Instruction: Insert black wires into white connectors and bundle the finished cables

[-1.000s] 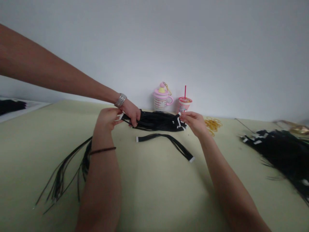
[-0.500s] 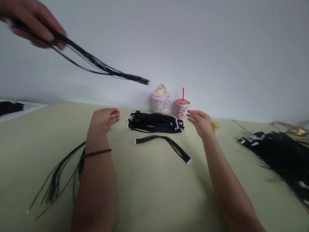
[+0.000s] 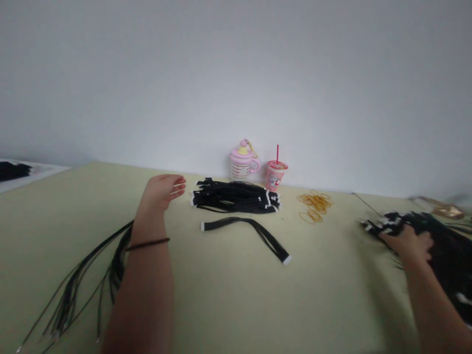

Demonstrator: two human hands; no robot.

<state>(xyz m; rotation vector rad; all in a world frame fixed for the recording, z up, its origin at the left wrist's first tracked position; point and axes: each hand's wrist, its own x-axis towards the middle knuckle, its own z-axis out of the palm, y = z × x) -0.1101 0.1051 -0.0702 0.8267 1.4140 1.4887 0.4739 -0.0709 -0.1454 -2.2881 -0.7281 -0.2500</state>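
My left hand (image 3: 164, 189) is held at the left end of a stack of black cable bundles (image 3: 236, 196) with white connectors. Its fingers are loosely bent and apart, and they hold nothing. At the right, my right hand (image 3: 411, 244) reaches over a large pile of black cables (image 3: 448, 260) with white connectors. Its thumb points left, apart from the fingers, whose tips are blurred against the pile. A single flat black cable (image 3: 254, 226), with a white connector at each end, lies in front of the stack. Loose black wires (image 3: 75, 290) lie partly behind my left forearm.
A pink lidded mug (image 3: 241, 163) and a pink cup with a red straw (image 3: 275, 174) stand by the wall. Yellow rubber bands (image 3: 315, 204) lie right of them. More black cables (image 3: 14, 170) lie on a white surface at far left.
My right hand has moved from beside the pink cup to the cable pile at right. Another person's hand with a black cable bundle has left the upper left. My left hand stays nearly in place.
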